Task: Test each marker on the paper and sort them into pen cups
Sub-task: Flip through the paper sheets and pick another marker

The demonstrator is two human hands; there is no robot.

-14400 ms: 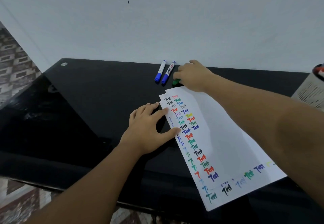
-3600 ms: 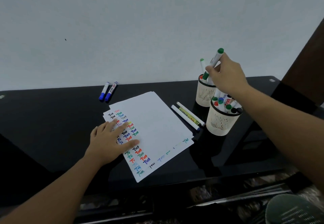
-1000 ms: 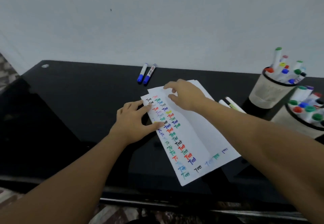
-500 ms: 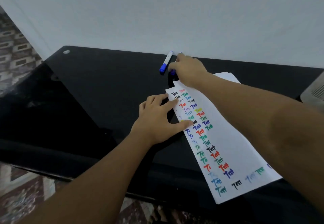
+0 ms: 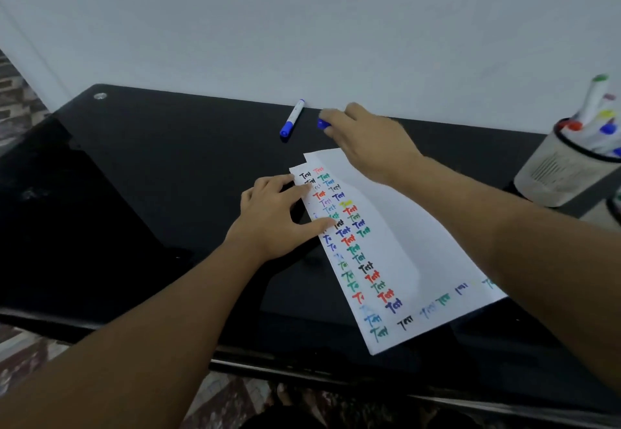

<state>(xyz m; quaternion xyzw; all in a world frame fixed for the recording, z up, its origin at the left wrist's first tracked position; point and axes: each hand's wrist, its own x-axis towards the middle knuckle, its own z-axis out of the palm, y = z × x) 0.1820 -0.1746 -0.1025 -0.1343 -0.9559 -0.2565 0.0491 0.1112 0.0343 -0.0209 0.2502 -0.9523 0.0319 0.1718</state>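
Note:
White paper sheets (image 5: 396, 237) covered with coloured "Test" marks lie on the black table (image 5: 161, 166). My left hand (image 5: 275, 217) presses flat on the paper's left edge. My right hand (image 5: 366, 139) grips a blue-capped marker (image 5: 322, 123) just above the table near the wall; only the cap shows. A second blue-capped marker (image 5: 293, 119) lies on the table to its left. A pen cup (image 5: 564, 169) full of markers stands at the right.
A second cup (image 5: 608, 213) is partly cut off at the right edge, below the first. The white wall (image 5: 302, 25) runs right behind the table. The table's front edge is near my forearms, with patterned floor below.
My right hand has closed round one of the two blue markers and lifted it to the right, away from the other. The left hand stays on the paper.

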